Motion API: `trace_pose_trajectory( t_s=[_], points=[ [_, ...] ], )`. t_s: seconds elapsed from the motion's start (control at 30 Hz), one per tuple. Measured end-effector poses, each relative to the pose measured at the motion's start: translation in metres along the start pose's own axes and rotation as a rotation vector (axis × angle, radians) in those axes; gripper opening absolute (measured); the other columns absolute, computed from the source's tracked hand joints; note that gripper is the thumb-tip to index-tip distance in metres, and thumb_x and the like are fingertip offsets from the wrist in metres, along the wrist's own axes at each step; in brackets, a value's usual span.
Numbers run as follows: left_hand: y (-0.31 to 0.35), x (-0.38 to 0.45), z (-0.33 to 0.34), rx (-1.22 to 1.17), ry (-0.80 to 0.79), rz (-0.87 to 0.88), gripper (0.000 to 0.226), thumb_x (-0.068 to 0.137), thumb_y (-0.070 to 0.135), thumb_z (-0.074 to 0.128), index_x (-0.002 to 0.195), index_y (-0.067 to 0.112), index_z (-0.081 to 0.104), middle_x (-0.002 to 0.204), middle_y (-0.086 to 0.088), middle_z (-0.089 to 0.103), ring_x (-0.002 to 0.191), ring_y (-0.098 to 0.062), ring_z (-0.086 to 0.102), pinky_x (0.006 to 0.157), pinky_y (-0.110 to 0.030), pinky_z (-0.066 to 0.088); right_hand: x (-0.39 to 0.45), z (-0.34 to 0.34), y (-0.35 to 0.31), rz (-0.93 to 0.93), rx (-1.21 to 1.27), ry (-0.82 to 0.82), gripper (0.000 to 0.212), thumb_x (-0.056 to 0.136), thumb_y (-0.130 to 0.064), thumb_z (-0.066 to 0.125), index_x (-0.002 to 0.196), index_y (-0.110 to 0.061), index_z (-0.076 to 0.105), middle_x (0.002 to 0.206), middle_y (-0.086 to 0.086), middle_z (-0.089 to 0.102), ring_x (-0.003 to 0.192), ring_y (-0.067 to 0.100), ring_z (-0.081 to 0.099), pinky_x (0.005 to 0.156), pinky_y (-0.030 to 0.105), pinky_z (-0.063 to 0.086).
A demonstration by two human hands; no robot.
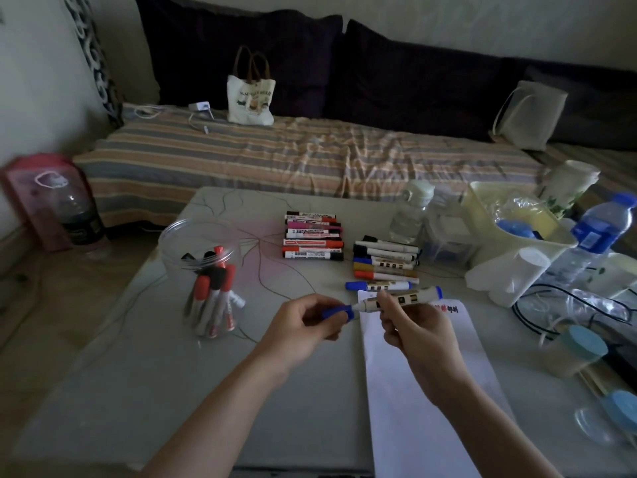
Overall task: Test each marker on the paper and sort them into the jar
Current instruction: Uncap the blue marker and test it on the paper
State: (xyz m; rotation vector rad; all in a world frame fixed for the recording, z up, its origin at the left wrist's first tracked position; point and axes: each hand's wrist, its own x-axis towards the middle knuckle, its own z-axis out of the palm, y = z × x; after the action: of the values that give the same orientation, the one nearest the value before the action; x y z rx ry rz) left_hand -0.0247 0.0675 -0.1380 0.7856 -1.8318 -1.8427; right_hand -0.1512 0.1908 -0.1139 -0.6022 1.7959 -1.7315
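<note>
On the desk [138,374], the jar [203,270] stands at ten o'clock, the paper [413,391] at five. Over the paper's top edge the right hand [410,326] has its grip round the marker [400,300]; the left hand [303,322] pinches the blue cap [339,311]. The marker lies nearly level, tip toward nine o'clock, tail toward three; best to pull the cap straight along that axis, barrel steady.

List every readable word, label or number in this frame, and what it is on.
"NAUGHTY BEAR", partly blurred: tote bag on the bed.
Red and dark scribbles: paper, not readable.
Marker labels: too small.
Held marker: dark blocks, unreadable.
Bottle label: blurred.
</note>
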Motion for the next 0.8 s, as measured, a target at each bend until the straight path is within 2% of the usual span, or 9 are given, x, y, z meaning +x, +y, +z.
trace_pose_trajectory(
  t_s=[0.13,0.3,0.47,0.6,0.7,0.8],
  points=[
    [0.000,0.000,0.000,0.017,-0.001,0.006,0.013,0.088,0.017,0.068,0.101,0.017,0.070,0.088,-0.002,0.073,0.076,-0.011,0.068,0.081,-0.028,0.056,0.000,0.010,0.005,0.001,-0.062,-0.031,0.038,0.075,-0.042,0.070,0.074,-0.005,0.072,0.061,0.006,0.059,0.058,0.018,0.050,0.060,0.031,0.042],
    [-0.006,0.001,0.000,0.067,0.062,0.047,0.010,0.087,0.018,0.070,0.096,0.021,0.073,0.076,0.005,0.072,0.068,-0.006,0.065,0.071,-0.022,0.052,-0.001,0.016,0.011,0.020,-0.032,-0.016,0.032,0.085,-0.032,0.068,0.078,-0.002,0.071,0.061,0.004,0.060,0.057,0.013,0.051,0.057,0.025,0.044],
    [-0.013,-0.001,0.008,0.096,0.157,0.110,0.010,0.084,0.017,0.073,0.089,0.025,0.073,0.072,0.005,0.071,0.067,-0.010,0.067,0.070,-0.025,0.056,0.001,0.024,0.017,0.080,0.091,0.003,0.045,0.074,-0.038,0.070,0.089,0.005,0.067,0.062,0.003,0.057,0.056,0.010,0.048,0.059,0.027,0.042],
    [-0.011,-0.003,0.014,0.101,0.152,0.163,0.011,0.084,0.017,0.073,0.095,0.020,0.072,0.078,0.005,0.072,0.071,-0.009,0.067,0.068,-0.018,0.052,0.003,0.018,0.013,0.097,0.133,-0.030,0.044,0.073,-0.037,0.070,0.090,0.003,0.067,0.063,0.003,0.055,0.056,0.010,0.047,0.058,0.026,0.042],
    [-0.008,0.000,0.012,0.021,0.129,0.136,0.013,0.082,0.011,0.074,0.091,0.020,0.072,0.077,0.008,0.071,0.071,-0.006,0.065,0.067,-0.015,0.050,0.006,0.013,0.007,0.133,0.143,-0.063,0.042,0.070,-0.039,0.072,0.086,-0.001,0.068,0.063,0.004,0.055,0.059,0.012,0.049,0.060,0.028,0.042],
    [-0.006,0.003,0.006,-0.077,0.150,0.099,0.016,0.080,0.008,0.075,0.090,0.021,0.073,0.081,0.007,0.072,0.076,-0.006,0.065,0.069,-0.014,0.049,0.009,0.007,0.003,0.213,0.234,-0.067,0.049,0.073,-0.051,0.069,0.094,-0.006,0.067,0.065,0.003,0.055,0.059,0.012,0.049,0.053,0.023,0.040]
  ],
)
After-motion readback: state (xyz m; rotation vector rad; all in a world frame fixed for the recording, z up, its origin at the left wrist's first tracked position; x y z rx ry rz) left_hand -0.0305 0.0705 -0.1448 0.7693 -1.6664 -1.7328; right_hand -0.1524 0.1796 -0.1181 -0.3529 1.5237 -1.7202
